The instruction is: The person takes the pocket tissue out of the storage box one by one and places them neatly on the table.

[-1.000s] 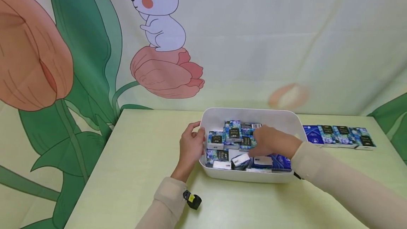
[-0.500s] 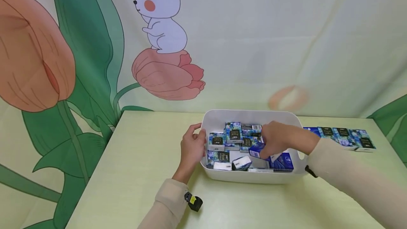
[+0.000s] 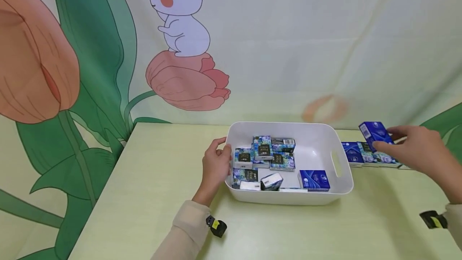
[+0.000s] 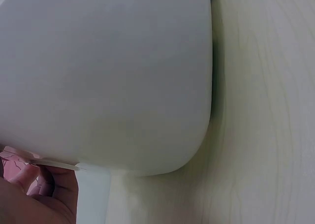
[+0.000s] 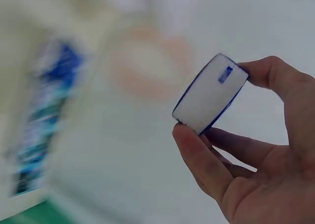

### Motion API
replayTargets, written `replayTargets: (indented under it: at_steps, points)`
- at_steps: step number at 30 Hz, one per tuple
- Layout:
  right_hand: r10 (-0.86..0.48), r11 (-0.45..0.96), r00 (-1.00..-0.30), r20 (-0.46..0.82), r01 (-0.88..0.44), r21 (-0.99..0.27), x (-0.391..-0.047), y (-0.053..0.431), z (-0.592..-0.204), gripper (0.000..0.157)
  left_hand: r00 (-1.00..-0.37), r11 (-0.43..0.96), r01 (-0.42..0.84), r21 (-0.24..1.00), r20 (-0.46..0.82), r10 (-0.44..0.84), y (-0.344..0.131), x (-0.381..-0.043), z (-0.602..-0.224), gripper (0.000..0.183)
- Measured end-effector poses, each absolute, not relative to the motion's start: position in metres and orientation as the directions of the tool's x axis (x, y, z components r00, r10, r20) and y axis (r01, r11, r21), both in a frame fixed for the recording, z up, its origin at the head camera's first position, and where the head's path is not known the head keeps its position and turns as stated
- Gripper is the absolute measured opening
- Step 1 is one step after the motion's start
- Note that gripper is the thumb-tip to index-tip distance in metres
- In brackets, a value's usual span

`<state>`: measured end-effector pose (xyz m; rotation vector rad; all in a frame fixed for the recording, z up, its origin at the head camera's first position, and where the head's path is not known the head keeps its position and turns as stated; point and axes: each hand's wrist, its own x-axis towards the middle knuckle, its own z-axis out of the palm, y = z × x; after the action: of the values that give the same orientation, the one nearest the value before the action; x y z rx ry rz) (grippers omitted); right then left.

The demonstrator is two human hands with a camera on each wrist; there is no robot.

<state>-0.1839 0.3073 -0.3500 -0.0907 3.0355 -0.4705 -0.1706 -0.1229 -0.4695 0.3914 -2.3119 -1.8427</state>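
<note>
Possible trouble first: a twist or slip of the blue tissue pack [image 3: 377, 134] out of the right grip [image 3: 422, 147], from a pinch at one end only, leaving the barcoded end [image 3: 365, 131] free. Also conceivable: a knock to the row of packs [image 3: 351, 153] on the counter [image 3: 155, 179], from too low or hurried a pass, nudging some askew. Less likely: a shift of the white bin [image 3: 288, 199], from a tug by the left grip [image 3: 215, 161], curled onto its left end and holding no pack.

As for the held pack: up in the air, tilted, overlapping the row in the head view, exact height hard to tell. Out at the fingertips of the right grip, away from the palm, between thumb and fingers closed just to its width. In the right wrist view, white narrow side toward the camera. In the bin, a second blue pack [image 3: 315, 180] toward the right end, floral packs [image 3: 262, 146] mostly at the left.
</note>
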Motion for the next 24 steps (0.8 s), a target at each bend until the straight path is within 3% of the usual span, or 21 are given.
replayTargets:
  at_steps: [5,11,21,24]
  points:
    - [-0.064,0.963,-0.991,-0.12,-0.03,-0.266,-0.174,0.342,-0.406,0.078,-0.955,0.211,-0.095,0.973,-0.03,-0.295,-0.124,-0.17,-0.469,0.03]
    - [-0.058,0.947,-0.982,-0.177,0.002,-0.323,-0.163,0.334,-0.45,0.082,-0.954,0.191,-0.1,0.977,-0.039,-0.298,-0.123,-0.169,-0.467,0.03]
    - [-0.007,0.929,-0.987,-0.161,0.053,-0.367,-0.163,0.313,-0.473,0.094,-0.949,0.197,-0.112,0.974,-0.046,-0.311,-0.123,-0.17,-0.469,0.03]
    - [-0.015,0.934,-0.989,-0.144,0.038,-0.356,-0.162,0.31,-0.47,0.09,-0.951,0.191,-0.108,0.976,-0.045,-0.304,-0.123,-0.17,-0.469,0.031]
